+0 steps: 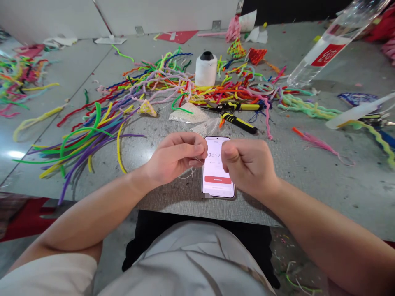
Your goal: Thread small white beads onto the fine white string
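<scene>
White thread (186,177), pinched in the left hand (179,158), loops just below it; the right hand (248,162) is curled into a fist, its contents impossible to tell. A lit smartphone (217,179) lies between and beneath the two. Beyond the hands lie a plastic bag of white granules (185,114), yellow-and-black-handled pliers (239,123) and multicoloured pipe cleaners (160,76).

Bare forearms are angled inward, the left forearm (105,209) from near left, the right forearm (321,218) from near right. At center, the left hand (179,158) is pinched at thumb and fingertips; the right hand (251,166), just beside it, is closed into a fist.
</scene>
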The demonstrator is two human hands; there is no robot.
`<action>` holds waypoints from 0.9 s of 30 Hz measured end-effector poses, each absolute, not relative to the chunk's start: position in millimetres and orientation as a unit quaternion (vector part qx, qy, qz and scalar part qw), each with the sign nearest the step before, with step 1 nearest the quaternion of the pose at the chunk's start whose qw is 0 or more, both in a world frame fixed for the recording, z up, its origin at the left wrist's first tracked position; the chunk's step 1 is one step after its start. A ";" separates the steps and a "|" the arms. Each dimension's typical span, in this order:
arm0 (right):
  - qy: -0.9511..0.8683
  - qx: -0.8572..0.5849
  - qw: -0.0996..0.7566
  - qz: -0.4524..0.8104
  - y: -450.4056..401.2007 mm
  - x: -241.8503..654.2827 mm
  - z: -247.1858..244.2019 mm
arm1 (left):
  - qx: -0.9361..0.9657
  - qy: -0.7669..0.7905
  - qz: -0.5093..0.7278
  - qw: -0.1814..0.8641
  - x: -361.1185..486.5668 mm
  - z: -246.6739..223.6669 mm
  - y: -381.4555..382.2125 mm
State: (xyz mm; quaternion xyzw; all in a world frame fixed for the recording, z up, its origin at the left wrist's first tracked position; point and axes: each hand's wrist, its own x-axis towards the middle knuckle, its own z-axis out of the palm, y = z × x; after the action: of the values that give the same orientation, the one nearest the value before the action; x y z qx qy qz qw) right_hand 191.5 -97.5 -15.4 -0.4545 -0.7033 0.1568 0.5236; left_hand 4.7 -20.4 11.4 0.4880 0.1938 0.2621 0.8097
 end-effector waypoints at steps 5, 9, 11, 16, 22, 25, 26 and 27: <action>-0.591 -0.476 0.602 0.247 -90.1 189.7 -23.7 | 0.459 0.203 0.274 0.820 3.1 12.4 -17.2; -0.626 -0.403 0.624 0.237 -84.0 188.1 -30.0 | 0.411 0.192 0.279 0.846 2.8 15.6 -19.2; -0.661 -0.364 0.617 0.222 -82.9 188.2 -30.3 | 0.407 0.188 0.271 0.852 2.3 16.7 -21.2; -0.691 -0.323 0.623 0.171 -84.4 189.4 -25.4 | 0.412 0.184 0.244 0.858 0.5 16.8 -24.3; -0.705 -0.340 0.607 0.137 -90.2 190.3 -17.2 | 0.403 0.179 0.200 0.875 0.3 17.3 -26.6; -0.703 -0.324 0.615 0.148 -92.0 188.8 -15.2 | 0.393 0.191 0.201 0.877 -0.4 16.5 -25.6; -0.702 -0.319 0.618 0.154 -92.2 187.9 -15.1 | 0.392 0.195 0.202 0.876 -0.6 16.0 -25.0; -0.699 -0.317 0.621 0.158 -92.4 186.9 -15.2 | 0.392 0.197 0.203 0.875 -0.8 15.5 -24.4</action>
State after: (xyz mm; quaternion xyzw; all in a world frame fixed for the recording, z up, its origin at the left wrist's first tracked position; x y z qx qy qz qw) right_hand 186.9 -92.4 -15.2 -0.3171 -0.6991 0.1582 0.6211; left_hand -0.8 -24.4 15.5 0.3920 0.1966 0.2035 0.8754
